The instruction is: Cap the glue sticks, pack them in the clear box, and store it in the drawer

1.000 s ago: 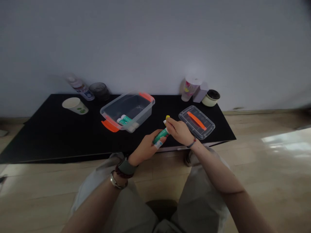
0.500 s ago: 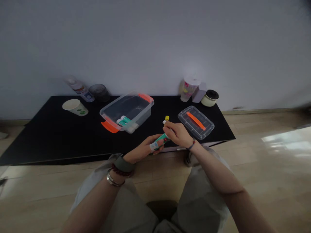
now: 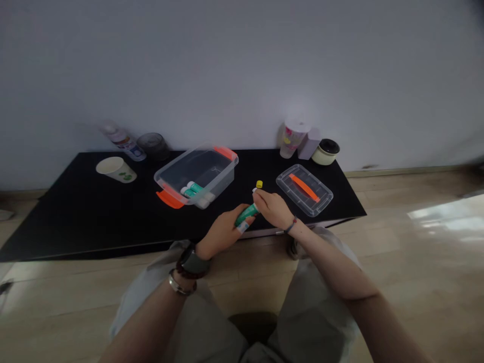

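A green-and-white glue stick is held between my two hands, above the table's front edge. My left hand is wrapped round its lower body. The fingers of my right hand close on its upper end, where a small white tip shows past them. Just beyond my right fingers lies a small yellow cap on the black table. More green-and-white sticks rest inside the clear plastic box to the left, which has orange latches and no lid on it.
The box's clear lid with an orange handle lies to the right on the black table. A paper cup, a spray bottle and a dark cup stand left. Along the wall are a patterned tumbler and a cream pot.
My left hand has turned round the glue stick, and more of its green side now shows. My right hand keeps its hold at the upper end with little movement.
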Tool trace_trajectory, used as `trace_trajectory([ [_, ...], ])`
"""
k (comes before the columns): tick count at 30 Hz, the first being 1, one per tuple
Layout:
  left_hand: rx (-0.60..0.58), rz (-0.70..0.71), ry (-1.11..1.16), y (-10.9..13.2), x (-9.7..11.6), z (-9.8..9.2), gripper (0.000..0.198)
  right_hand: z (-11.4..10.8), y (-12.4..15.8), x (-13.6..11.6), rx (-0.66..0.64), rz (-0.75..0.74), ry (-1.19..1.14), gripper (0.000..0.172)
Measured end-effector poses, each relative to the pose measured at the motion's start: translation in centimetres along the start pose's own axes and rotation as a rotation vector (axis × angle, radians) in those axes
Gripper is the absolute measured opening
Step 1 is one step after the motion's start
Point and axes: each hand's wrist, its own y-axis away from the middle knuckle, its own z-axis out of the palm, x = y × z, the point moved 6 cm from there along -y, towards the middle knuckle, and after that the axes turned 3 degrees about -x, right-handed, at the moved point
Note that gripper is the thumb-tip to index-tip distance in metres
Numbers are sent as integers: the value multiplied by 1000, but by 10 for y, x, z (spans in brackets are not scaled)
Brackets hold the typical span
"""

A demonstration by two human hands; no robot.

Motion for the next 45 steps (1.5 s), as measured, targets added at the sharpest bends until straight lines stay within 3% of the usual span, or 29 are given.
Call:
trace_trajectory([
  [5,-305,7,571,7,11,9,45,-14,14,-21,25,-303,-159,30],
  [7,-343,10,641,10,13,11,46,-17,16,-25,33,-344,-141,30],
  [10,-270,22,504,9,10,9,46,-15,14,-23,46,-287,-57,29],
  [18,-6,44,-182,2,0,-4,35,-4,7,-12,95,-104,172,29],
  [24,96,227,-405,0,2,-8,31,3,12,-16,79,-191,211,33],
  [28,264,229,-531,4,8,-42,33,-2,17,-18,140,-290,165,44],
  [32,497,171,-631,7,13,-103,36,-6,21,-15,196,-333,137,53],
  [34,546,92,-676,2,9,-132,40,-6,21,-14,200,-344,147,54],
  [35,524,40,-714,-4,5,-143,41,-5,20,-14,195,-351,157,55],
  [37,368,-76,-808,-22,-10,-155,39,-4,20,-15,182,-366,178,56],
  [41,42,-276,-914,-60,-52,-157,35,-5,19,-17,161,-386,208,58],
  [43,-39,-343,-904,-75,-73,-153,34,-5,19,-18,150,-391,219,59],
  [45,-41,-382,-818,-86,-92,-150,33,-5,18,-18,129,-395,233,60],
])
